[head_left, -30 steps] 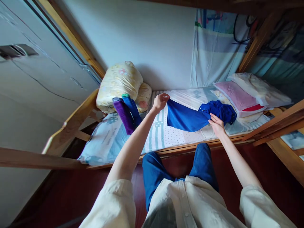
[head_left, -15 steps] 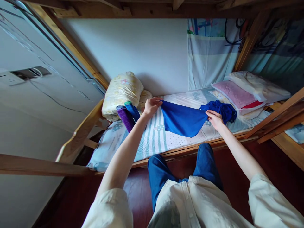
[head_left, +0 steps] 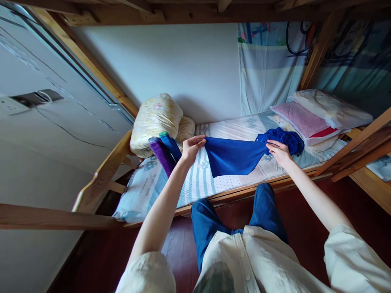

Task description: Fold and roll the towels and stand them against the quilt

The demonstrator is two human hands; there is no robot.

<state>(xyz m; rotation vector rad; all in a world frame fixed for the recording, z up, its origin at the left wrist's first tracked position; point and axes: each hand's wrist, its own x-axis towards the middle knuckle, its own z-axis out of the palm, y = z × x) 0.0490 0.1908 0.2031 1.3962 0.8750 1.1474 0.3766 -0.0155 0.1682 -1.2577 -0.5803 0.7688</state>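
- Left hand (head_left: 192, 148) pinches the blue cloth (head_left: 232, 158) at one upper corner, right hand (head_left: 279, 153) the other!
- Long axis grip to grip; crumpled blue fabric (head_left: 285, 138) just beyond the right.

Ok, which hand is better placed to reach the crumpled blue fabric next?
Probably the right hand: it appears close beside the crumpled blue fabric, while the left hand pinches the opposite end of the stretched blue cloth.

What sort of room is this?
Probably a bedroom, perhaps a shared dormitory. A mattress with a patterned cover lies beneath an overhead wooden frame, like a lower bunk, with what look like pillows at one end and a puffy, pale yellow bedding bundle at the other.
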